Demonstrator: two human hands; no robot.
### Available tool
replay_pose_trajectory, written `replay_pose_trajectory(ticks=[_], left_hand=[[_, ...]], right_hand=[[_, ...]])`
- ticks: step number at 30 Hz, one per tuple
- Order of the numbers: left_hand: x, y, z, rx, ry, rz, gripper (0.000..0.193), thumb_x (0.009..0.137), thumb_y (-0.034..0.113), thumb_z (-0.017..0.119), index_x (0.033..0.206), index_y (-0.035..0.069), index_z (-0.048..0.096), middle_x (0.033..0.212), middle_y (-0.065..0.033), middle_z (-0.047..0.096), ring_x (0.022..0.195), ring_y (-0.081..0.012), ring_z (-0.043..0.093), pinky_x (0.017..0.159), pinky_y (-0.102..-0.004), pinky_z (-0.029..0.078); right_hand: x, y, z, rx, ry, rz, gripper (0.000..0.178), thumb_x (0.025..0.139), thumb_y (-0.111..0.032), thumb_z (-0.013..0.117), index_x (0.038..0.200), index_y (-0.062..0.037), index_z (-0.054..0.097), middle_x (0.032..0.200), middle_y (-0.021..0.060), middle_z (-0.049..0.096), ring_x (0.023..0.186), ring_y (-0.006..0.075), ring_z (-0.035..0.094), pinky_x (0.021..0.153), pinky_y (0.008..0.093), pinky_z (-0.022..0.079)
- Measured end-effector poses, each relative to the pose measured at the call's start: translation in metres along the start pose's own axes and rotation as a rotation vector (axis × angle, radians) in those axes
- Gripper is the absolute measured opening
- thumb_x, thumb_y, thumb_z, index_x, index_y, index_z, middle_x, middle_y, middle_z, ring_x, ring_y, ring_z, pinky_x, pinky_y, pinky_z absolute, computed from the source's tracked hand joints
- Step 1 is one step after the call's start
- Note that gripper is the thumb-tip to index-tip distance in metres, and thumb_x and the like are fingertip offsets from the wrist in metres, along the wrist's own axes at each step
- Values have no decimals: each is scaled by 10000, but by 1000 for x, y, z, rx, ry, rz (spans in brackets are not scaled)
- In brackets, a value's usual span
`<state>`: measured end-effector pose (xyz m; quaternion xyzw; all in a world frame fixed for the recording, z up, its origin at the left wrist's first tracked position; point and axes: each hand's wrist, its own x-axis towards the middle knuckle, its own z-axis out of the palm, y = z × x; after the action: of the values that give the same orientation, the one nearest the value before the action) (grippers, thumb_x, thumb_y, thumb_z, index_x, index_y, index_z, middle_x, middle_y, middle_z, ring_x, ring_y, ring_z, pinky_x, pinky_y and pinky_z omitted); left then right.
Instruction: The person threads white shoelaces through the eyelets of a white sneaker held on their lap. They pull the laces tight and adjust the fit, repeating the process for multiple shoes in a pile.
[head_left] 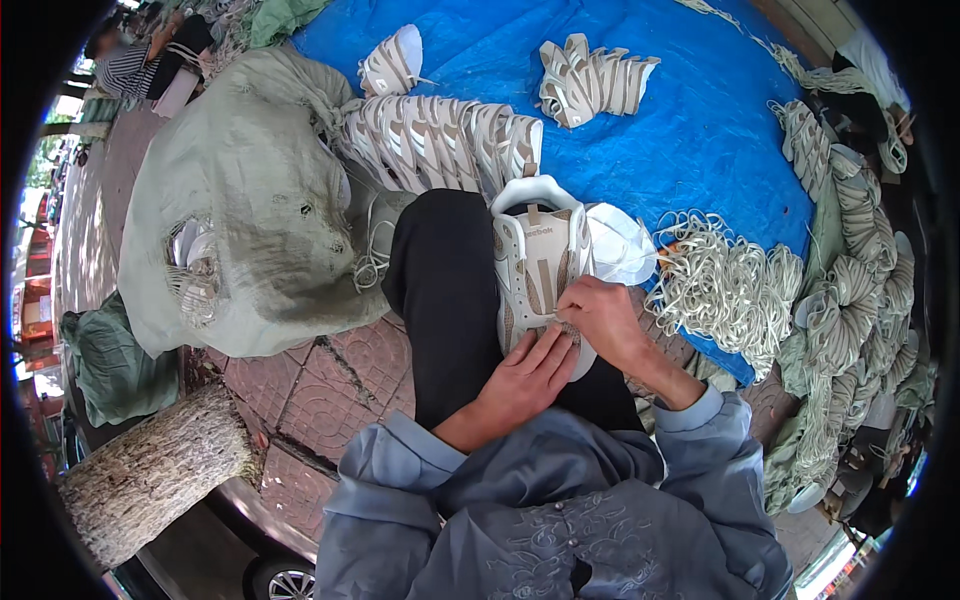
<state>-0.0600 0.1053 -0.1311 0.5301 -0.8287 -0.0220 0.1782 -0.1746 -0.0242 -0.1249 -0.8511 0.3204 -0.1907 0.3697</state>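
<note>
A white and beige sneaker upper [540, 255] lies across my dark-trousered legs, its padded collar pointing away from me. My left hand [520, 385] holds it at the near end, fingers laid together over the beige mesh. Close beside those fingertips, my right hand [605, 318] pinches at the row of eyelet holes; whatever is between its fingers is too small to make out. A white rounded piece [620, 245] sits against the upper's right side. Farther right is a heap of off-white shoelaces [725, 285] on the blue tarp [700, 130].
Beyond my knees, a row of nested uppers [430, 140] and a smaller stack [595, 80] lie on the tarp. A large grey-green sack [240, 200] stands left, near a log [160, 470]. Bundled uppers [850, 290] line the right. A person [150, 65] sits far left.
</note>
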Motion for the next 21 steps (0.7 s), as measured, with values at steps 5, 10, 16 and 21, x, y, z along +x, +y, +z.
replay_pose_trajectory(ticks=[5,10,16,21], left_hand=[[0,2,3,-29,-19,-34,408,735,146,471,1103,-26,500,1142,-175,485,1162,-314,401,910,-428,382],[1,3,3,-79,29,-48,427,678,118,534,1086,-5,512,1150,-148,485,1154,-287,411,911,-419,381],[2,3,5,-84,63,-45,453,648,107,566,1085,-3,513,1152,-137,487,1154,-275,417,901,-417,391],[3,3,6,-110,58,-69,455,648,111,566,1085,-3,514,1152,-138,487,1149,-275,424,895,-420,396]], right_hand=[[8,4,-7,161,-172,153,34,654,-36,597,671,-22,571,683,104,564,627,261,584,553,333,468],[4,0,-5,-155,-61,-64,39,657,-52,593,651,-32,560,655,100,546,583,277,571,530,353,467],[-2,-1,-2,-66,56,-39,72,662,-32,575,614,-28,521,629,108,519,560,285,557,507,365,460],[-2,-2,2,-288,34,-78,58,643,-45,588,626,-24,536,632,110,525,574,281,565,524,360,464]])
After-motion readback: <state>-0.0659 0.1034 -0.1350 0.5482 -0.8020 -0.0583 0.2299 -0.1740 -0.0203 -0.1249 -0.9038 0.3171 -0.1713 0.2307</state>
